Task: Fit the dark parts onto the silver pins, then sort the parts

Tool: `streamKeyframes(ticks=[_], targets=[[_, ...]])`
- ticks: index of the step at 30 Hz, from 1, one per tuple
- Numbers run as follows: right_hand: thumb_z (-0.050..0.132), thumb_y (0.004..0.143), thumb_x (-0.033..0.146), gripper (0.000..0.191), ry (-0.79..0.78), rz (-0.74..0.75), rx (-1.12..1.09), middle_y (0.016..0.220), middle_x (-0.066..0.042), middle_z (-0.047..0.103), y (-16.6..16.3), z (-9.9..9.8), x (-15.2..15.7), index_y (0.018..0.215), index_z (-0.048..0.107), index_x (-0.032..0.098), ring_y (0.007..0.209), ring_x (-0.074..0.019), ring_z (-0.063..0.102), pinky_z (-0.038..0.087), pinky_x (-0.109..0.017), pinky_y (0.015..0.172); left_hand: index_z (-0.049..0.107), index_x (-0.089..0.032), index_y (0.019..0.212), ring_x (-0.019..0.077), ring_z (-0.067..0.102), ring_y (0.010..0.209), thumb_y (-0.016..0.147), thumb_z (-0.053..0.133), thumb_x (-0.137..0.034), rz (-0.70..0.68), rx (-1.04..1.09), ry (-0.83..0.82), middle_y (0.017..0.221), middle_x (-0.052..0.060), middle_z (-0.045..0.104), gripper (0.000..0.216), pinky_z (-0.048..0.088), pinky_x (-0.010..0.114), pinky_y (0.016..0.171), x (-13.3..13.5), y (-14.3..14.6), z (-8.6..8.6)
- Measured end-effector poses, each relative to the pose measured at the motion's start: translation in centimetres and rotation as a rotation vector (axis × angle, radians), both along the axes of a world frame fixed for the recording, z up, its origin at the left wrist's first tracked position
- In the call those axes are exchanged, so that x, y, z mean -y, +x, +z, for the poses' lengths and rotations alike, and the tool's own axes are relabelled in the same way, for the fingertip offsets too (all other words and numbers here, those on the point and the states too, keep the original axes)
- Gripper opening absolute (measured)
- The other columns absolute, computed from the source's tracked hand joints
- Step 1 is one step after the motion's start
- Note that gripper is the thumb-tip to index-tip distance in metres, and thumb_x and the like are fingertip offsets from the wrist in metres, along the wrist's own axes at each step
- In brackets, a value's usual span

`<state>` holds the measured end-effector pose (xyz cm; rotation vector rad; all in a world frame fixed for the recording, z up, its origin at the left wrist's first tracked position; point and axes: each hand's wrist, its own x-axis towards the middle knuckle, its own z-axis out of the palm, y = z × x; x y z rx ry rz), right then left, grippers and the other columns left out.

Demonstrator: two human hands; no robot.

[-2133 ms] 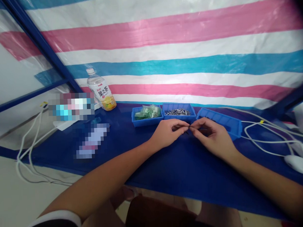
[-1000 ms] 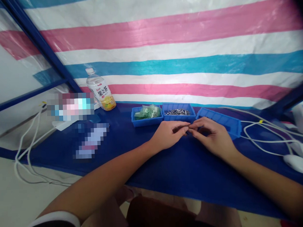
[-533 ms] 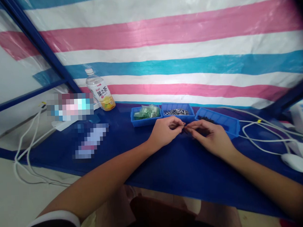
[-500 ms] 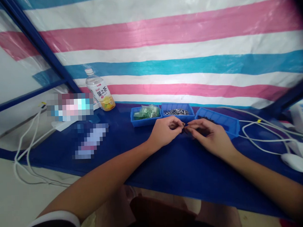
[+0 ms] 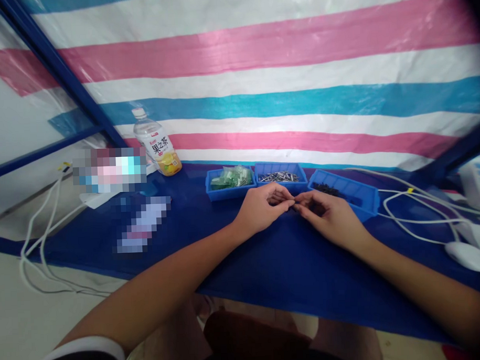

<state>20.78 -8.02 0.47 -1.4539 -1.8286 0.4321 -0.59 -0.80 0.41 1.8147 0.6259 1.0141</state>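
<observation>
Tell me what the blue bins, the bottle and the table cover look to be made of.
Blue bins: probably moulded plastic, matte, uniform colour, ribbed walls. Bottle: clear glossy plastic, with a printed label and a white cap. Table cover: seemingly a coated sheet, deep blue with a slight sheen. The small part pinched between left hand and right hand is too tiny to judge.

The trays (image 5: 228, 193) are bright blue, the tablecloth (image 5: 266, 263) dark blue, the tarp (image 5: 280, 100) striped pink, white and turquoise.
</observation>
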Motion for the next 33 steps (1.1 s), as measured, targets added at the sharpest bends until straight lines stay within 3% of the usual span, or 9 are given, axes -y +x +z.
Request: streamKeyframes(ticks=[5,7,9,13,16,22,33], targets=[[0.064,0.102,0.04,0.021,-0.026,0.043,0.059,0.097,-0.004,0.082,0.0,0.2,0.0,0.102,0.079,0.027,0.082,-0.0245,0.075,0.055,-0.037,0.073,0.074,-0.014,0.107,0.0194,0.081,0.094,0.092,0.078,-0.023,-0.048,0.027,-0.04,0.104,0.011,0.082,0.017,0.067,0.033,0.089,0.3,0.1,0.2],[0.063,0.103,0.045,0.024,-0.092,0.013,-0.012,0.089,-0.003,0.081,0.0,0.4,0.0,0.101,0.078,0.026,0.074,-0.0219,0.072,0.053,-0.035,0.067,0.073,-0.014,0.114,0.0198,0.081,0.096,0.091,0.079,-0.022,-0.036,0.025,-0.03,0.114,0.014,0.081,0.025,0.066,0.031,0.084,0.3,0.1,0.3],[0.064,0.102,0.053,0.03,-0.183,-0.036,-0.2,0.079,-0.002,0.077,0.1,0.6,-0.1,0.1,0.074,0.025,0.061,-0.0175,0.064,0.049,-0.031,0.056,0.073,-0.015,0.118,0.0204,0.08,0.099,0.091,0.08,-0.023,0.002,-0.034,0.056,0.12,0.013,0.08,0.03,0.065,0.031,0.083,0.1,0.1,0.3],[0.072,0.094,0.065,0.043,-0.306,-0.179,-0.7,0.068,0.0,0.071,-0.1,1.0,-0.2,0.1,0.069,0.023,0.044,-0.0118,0.053,0.035,-0.022,0.037,0.076,-0.018,0.114,0.0232,0.076,0.105,0.092,0.08,-0.025,0.038,-0.28,0.352,0.115,0.008,0.081,0.024,0.061,0.041,0.1,-0.4,-0.3,0.0],[0.077,0.087,0.07,0.05,-0.358,-0.238,-0.858,0.063,-0.002,0.069,-0.3,1.2,-0.2,0.092,0.068,0.021,0.04,-0.0125,0.053,0.026,-0.02,0.029,0.077,-0.017,0.117,0.0265,0.073,0.113,0.094,0.078,-0.025,0.015,-0.411,0.474,0.119,0.008,0.081,0.024,0.057,0.044,0.106,-0.6,-0.4,-0.4],[0.075,0.089,0.07,0.049,-0.401,-0.162,-0.827,0.063,-0.001,0.07,-0.8,1.1,0.1,0.09,0.069,0.022,0.04,-0.0118,0.055,0.03,-0.02,0.033,0.081,-0.02,0.116,0.024,0.074,0.108,0.096,0.072,-0.017,-0.022,-0.496,0.488,0.118,0.005,0.083,0.022,0.057,0.039,0.1,-1.2,-0.5,-0.9],[0.062,0.1,0.069,0.048,-0.271,-0.079,-0.502,0.068,-0.001,0.072,-0.3,1.0,0.2,0.096,0.07,0.023,0.047,-0.0131,0.06,0.043,-0.027,0.048,0.08,-0.019,0.11,0.0233,0.075,0.102,0.096,0.068,-0.011,0.005,-0.514,0.521,0.11,0.007,0.082,0.02,0.059,0.037,0.096,-1.5,-0.8,-0.9]])
